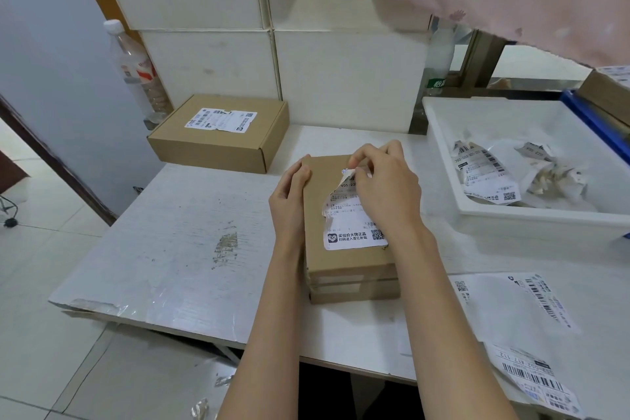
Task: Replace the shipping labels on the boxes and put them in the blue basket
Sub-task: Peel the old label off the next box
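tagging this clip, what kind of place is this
Probably a makeshift parcel-relabelling spot in a home or small shop: labelled boxes on a worn table, a white tray of torn labels, fresh label sheets alongside.

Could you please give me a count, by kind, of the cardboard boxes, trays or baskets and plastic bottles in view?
Brown cardboard boxes: 3, one under the hands, one at the back left, one partly cut off at the far right.
Trays or baskets: 2, a white plastic tray and a blue basket edge.
Clear plastic bottles: 2.
Total: 7.

Box (347,215) left of tray (531,215)
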Motion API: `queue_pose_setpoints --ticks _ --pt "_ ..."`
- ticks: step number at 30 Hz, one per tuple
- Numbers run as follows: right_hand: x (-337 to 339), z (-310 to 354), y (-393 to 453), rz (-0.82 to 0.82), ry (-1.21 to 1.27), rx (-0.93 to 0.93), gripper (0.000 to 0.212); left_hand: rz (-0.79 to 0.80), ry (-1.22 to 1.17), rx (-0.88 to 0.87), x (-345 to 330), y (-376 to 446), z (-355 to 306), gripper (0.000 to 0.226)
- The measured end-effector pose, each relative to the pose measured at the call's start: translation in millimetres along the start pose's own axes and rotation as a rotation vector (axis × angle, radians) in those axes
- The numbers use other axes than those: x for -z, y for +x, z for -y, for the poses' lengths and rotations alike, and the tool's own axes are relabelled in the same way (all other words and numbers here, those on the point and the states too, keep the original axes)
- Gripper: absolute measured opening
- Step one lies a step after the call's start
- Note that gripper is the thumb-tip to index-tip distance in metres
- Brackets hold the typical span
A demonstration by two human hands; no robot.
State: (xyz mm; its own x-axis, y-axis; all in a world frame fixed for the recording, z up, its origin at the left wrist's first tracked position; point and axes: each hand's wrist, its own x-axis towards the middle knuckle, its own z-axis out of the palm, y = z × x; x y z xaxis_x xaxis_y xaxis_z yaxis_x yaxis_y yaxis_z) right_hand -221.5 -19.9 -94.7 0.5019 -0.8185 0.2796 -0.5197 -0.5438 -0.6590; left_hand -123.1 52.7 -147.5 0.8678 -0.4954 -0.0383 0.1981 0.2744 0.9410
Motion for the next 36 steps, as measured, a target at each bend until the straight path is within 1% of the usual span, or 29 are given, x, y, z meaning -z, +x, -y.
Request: queue_pose_setpoints --ticks 4,7,10,13,16,19,22,27,33,36 --pt "1 2 3 0.035 -0.049 -0.019 0.023 -0.006 -0.007 0.001 -1 0 0 0.026" --pt "1 3 4 0.043 -0.070 -0.025 0.018 -0.005 -0.003 0.003 -1 0 0 0.027" --pt "0 2 3 0.035 -0.068 -0.016 0.018 -0.005 -0.006 0.003 -1 0 0 0.025" --pt "-3 -1 1 -0.032 -0.026 -0.020 0.020 -0.015 -0.014 0.006 -1 -1 0 0.022" --pt "-3 -5 1 -0.132 0.096 -0.078 0.017 -0.020 -0.028 0.013 -1 -1 -1 0.019" --pt "-3 -8 2 -0.158 0.127 -0.113 0.015 -0.034 -0.024 0.014 -2 -1 -1 0.018" --pt "-3 -6 1 -0.152 0.129 -0.116 0.016 -0.034 -0.025 0.011 -2 -1 0 0.018" --pt "-1 -4 0 -0.127 0.058 -0.109 0.015 -0.034 -0.023 0.009 -2 0 0 0.020" --pt "-1 -3 1 -0.037 -0.074 -0.097 0.021 -0.050 -0.017 0.012 -2 1 2 0.022" --pt "-1 -3 0 -0.019 -0.049 -0.079 0.021 -0.052 -0.024 0.016 -2 0 1 0.020"
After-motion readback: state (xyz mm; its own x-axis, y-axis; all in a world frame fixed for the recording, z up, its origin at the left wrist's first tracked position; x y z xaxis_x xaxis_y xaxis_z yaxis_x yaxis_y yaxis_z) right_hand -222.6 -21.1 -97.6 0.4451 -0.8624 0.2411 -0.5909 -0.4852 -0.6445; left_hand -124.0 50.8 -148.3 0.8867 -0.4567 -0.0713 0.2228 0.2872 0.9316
